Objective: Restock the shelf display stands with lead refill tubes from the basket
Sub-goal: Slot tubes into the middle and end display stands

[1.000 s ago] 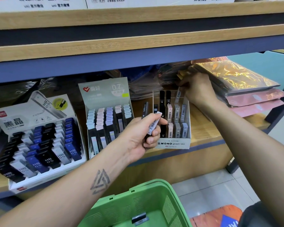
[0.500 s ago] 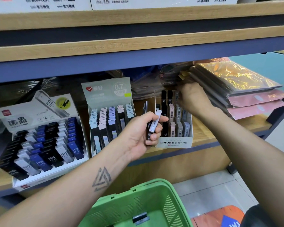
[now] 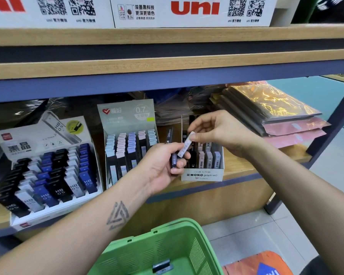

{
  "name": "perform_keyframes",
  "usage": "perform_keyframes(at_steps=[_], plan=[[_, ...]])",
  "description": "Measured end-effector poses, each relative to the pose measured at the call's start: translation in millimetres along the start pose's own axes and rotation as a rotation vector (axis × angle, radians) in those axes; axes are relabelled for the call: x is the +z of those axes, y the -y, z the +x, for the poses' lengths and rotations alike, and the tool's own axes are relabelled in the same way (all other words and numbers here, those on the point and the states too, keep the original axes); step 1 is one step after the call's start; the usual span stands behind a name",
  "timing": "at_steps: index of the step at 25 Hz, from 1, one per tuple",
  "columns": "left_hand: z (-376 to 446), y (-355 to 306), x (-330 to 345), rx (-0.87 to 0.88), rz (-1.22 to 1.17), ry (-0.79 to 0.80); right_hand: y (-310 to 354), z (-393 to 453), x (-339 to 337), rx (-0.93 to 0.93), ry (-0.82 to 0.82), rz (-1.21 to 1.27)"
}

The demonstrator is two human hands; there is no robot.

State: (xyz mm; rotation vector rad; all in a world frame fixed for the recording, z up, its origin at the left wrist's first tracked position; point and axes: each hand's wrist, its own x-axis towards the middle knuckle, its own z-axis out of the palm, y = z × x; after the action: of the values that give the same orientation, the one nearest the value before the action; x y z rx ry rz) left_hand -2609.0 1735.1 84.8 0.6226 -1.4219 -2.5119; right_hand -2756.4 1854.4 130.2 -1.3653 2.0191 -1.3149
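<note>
Lead refill tube, pale grey, flat, rigid plastic [image 3: 185, 144], is shown pinched at its upper end by the right hand [image 3: 218, 132], before the white MONO display stand [image 3: 204, 175]. Dark tubes [image 3: 174, 160] are gripped by the left hand [image 3: 163, 165]. Light, smooth, probably slippery; holding by the flat sides is advised.

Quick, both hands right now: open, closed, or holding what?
Left hand: closed, holding dark lead refill tubes.
Right hand: fingers pinch the top of a white lead refill tube.
</note>
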Motion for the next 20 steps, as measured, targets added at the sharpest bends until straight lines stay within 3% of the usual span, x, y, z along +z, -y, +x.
perform_keyframes(at_steps=[2,6,10,12,16,18,20], plan=[[-1.1,-2.0,-1.5,0.056,0.0,-0.036,-0.5,-4.6,-5.8,0.019,0.031,-0.006],[-4.3,-1.0,-1.8,0.128,0.153,-0.079,8.4,-6.3,7.7,-0.068,0.13,-0.333],[-3.4,0.2,1.5,0.131,0.144,-0.108,9.6,-2.5,2.1,-0.064,0.252,-0.44],[-3.5,-1.6,2.1,0.109,0.134,-0.101,4.5,0.5,-15.6,-0.048,0.121,-0.447],[-3.5,-0.5,3.8,0.093,0.128,-0.083,-15.1,12.0,-42.6,-0.04,-0.471,-0.342],[-0.7,0.7,4.4,0.09,0.122,-0.084,-23.9,19.6,-43.1,-0.07,-0.599,-0.374],[1.6,1.3,5.4,0.086,0.115,-0.079,-30.7,27.2,-40.2,-0.105,-0.607,-0.467]])
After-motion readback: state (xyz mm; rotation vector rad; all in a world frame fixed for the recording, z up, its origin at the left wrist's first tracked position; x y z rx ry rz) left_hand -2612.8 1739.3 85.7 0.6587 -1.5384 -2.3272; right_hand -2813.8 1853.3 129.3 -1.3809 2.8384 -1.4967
